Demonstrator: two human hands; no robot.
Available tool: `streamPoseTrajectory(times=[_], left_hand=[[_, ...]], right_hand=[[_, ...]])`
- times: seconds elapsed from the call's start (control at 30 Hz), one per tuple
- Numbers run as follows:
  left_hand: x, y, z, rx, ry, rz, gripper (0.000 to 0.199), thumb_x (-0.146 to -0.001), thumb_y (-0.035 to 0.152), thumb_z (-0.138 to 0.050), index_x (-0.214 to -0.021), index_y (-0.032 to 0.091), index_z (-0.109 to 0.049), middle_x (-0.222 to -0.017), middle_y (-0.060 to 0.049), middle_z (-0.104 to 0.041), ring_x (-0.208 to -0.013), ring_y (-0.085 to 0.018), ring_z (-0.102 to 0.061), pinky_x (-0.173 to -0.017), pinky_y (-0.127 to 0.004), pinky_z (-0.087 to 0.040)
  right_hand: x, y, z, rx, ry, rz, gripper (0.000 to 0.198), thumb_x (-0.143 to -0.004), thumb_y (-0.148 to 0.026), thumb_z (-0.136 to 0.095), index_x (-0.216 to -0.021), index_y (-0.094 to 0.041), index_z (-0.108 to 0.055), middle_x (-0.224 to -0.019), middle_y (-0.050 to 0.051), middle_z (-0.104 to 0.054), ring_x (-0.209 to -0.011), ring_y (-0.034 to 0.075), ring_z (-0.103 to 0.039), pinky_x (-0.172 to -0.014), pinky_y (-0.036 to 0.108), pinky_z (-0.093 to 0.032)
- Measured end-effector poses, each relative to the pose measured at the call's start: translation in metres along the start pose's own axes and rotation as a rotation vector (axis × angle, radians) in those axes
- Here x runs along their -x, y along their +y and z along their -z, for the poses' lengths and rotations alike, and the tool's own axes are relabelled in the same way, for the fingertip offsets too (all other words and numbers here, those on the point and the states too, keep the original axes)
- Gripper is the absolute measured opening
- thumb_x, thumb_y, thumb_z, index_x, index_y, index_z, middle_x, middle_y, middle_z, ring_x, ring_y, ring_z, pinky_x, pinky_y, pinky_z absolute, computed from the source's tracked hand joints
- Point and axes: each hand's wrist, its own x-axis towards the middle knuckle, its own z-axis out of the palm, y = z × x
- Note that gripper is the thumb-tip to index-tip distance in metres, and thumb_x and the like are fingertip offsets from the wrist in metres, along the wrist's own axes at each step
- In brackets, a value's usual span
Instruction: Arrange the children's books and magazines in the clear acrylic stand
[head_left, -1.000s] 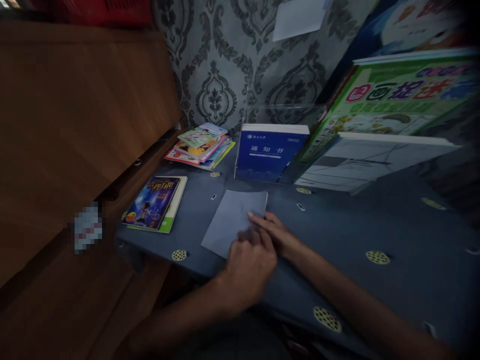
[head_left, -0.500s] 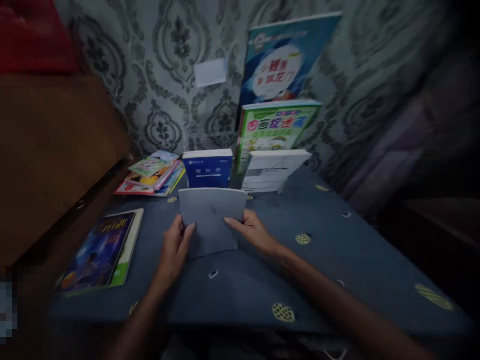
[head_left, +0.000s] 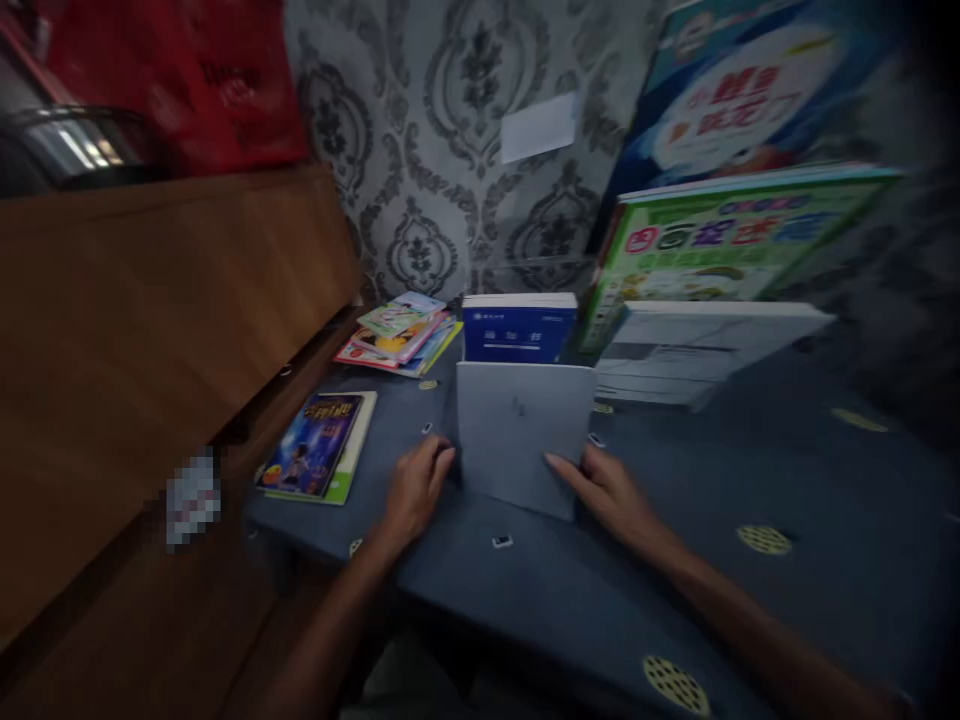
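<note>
A pale grey-white book (head_left: pixel 525 430) stands upright on the dark blue tablecloth (head_left: pixel 480 590), its plain side facing me. My right hand (head_left: pixel 611 495) grips its right edge, thumb on the near face and fingers behind. Just off the book's left edge, my left hand (head_left: pixel 414 490) is curled with nothing visible in it; its far fingers are partly hidden. Directly behind stands a blue book (head_left: pixel 517 335) with white lettering, its lower part covered. To the right, a white book (head_left: pixel 701 350) stands in front of a green picture book (head_left: pixel 739 235) and a tall blue picture book (head_left: pixel 720 110).
Several thin colourful books (head_left: pixel 397 340) lie stacked at the back left. A dark purple-blue book (head_left: pixel 315 445) lies over a green-and-white one near the left table edge. A wooden cabinet (head_left: pixel 165 340) flanks the table, with a red bag (head_left: pixel 225 90) on top. Patterned wallpaper (head_left: pixel 420 240) covers the wall behind.
My left hand has come off the grey-white book and sits apart from it; my right hand still holds it. The view has swung left, so things appear further right.
</note>
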Motion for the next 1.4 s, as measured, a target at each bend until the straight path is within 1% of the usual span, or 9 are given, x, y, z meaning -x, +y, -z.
streamPoseTrajectory(times=[0.17,0.3,0.43,0.57,0.67,0.83,1.0,1.17,1.4], left_hand=[[0.014,-0.044,0.069,-0.615,0.161,0.271,0.029,-0.098,0.028,-0.047,-0.121,0.013,-0.057,-0.125,-0.019,-0.064,-0.119,-0.032,-0.058,-0.101,-0.047,-0.045],[0.019,-0.069,0.11,-0.867,-0.041,0.505,0.047,-0.099,0.041,-0.046,-0.131,0.008,-0.053,-0.13,-0.025,-0.062,-0.123,-0.039,-0.058,-0.095,-0.051,-0.05],[0.013,-0.059,0.118,-0.954,-0.296,0.465,0.041,-0.099,0.03,-0.045,-0.126,0.002,-0.057,-0.116,-0.026,-0.07,-0.108,-0.036,-0.069,-0.091,-0.044,-0.053],[0.001,-0.038,0.117,-1.053,-0.438,0.337,0.042,-0.095,0.003,-0.035,-0.133,-0.005,-0.051,-0.107,-0.028,-0.072,-0.104,-0.033,-0.073,-0.087,-0.041,-0.056],[-0.005,-0.026,0.122,-1.096,-0.438,0.266,0.051,-0.092,-0.005,-0.031,-0.141,-0.006,-0.043,-0.104,-0.028,-0.072,-0.1,-0.032,-0.074,-0.083,-0.038,-0.058],[0.006,0.018,0.107,-0.972,-0.301,0.218,0.056,-0.09,-0.004,-0.037,-0.146,-0.001,-0.04,-0.097,-0.024,-0.073,-0.088,-0.03,-0.075,-0.076,-0.037,-0.057],[0.046,0.054,0.059,-0.42,-0.283,-0.061,0.025,-0.099,0.029,-0.051,-0.118,0.024,-0.065,-0.095,-0.01,-0.075,-0.085,-0.027,-0.072,-0.076,-0.035,-0.054],[0.053,0.008,0.058,-0.397,0.04,0.146,0.031,-0.097,0.028,-0.053,-0.126,0.019,-0.061,-0.125,-0.015,-0.067,-0.118,-0.03,-0.061,-0.098,-0.042,-0.048],[0.046,-0.053,0.057,-0.096,0.076,0.332,0.048,-0.086,0.037,-0.064,-0.129,0.016,-0.058,-0.112,-0.011,-0.069,-0.105,-0.025,-0.064,-0.096,-0.039,-0.049]], right_hand=[[-0.002,0.0,-0.005,-0.017,-0.258,-0.222,0.061,-0.082,-0.071,-0.059,-0.111,-0.018,-0.066,-0.081,0.007,-0.073,-0.067,0.025,-0.069,-0.059,0.036,-0.057],[-0.008,0.014,0.003,0.426,-0.168,-0.192,0.059,-0.081,-0.068,-0.055,-0.108,-0.017,-0.066,-0.062,0.004,-0.066,-0.054,0.025,-0.063,-0.049,0.034,-0.046],[-0.009,0.009,0.008,0.715,0.028,-0.06,0.048,-0.082,-0.058,-0.054,-0.107,-0.018,-0.067,-0.062,0.004,-0.063,-0.057,0.026,-0.063,-0.051,0.033,-0.04],[-0.005,-0.013,-0.011,0.466,-0.071,0.004,0.04,-0.086,-0.055,-0.053,-0.098,-0.021,-0.07,-0.061,0.001,-0.061,-0.053,0.019,-0.056,-0.054,0.031,-0.042],[-0.003,-0.024,-0.038,0.085,-0.281,-0.123,0.044,-0.082,-0.061,-0.063,-0.095,-0.02,-0.071,-0.069,0.003,-0.066,-0.061,0.019,-0.062,-0.056,0.031,-0.047],[-0.011,-0.027,-0.093,-0.624,-0.479,-0.47,0.05,-0.084,-0.061,-0.068,-0.113,-0.02,-0.064,-0.108,0.014,-0.073,-0.097,0.024,-0.072,-0.083,0.04,-0.058],[-0.02,-0.016,-0.119,-0.884,-0.495,-0.569,0.03,-0.091,-0.048,-0.064,-0.105,-0.021,-0.061,-0.096,0.009,-0.075,-0.084,0.023,-0.073,-0.076,0.038,-0.061],[-0.02,-0.007,-0.114,-0.891,-0.369,-0.595,0.029,-0.082,-0.022,-0.076,-0.104,-0.025,-0.058,-0.079,-0.002,-0.072,-0.068,0.015,-0.07,-0.071,0.031,-0.06],[-0.013,-0.008,-0.112,-0.874,-0.366,-0.506,0.041,-0.076,-0.029,-0.083,-0.11,-0.025,-0.061,-0.083,-0.001,-0.074,-0.071,0.014,-0.07,-0.075,0.029,-0.058]])
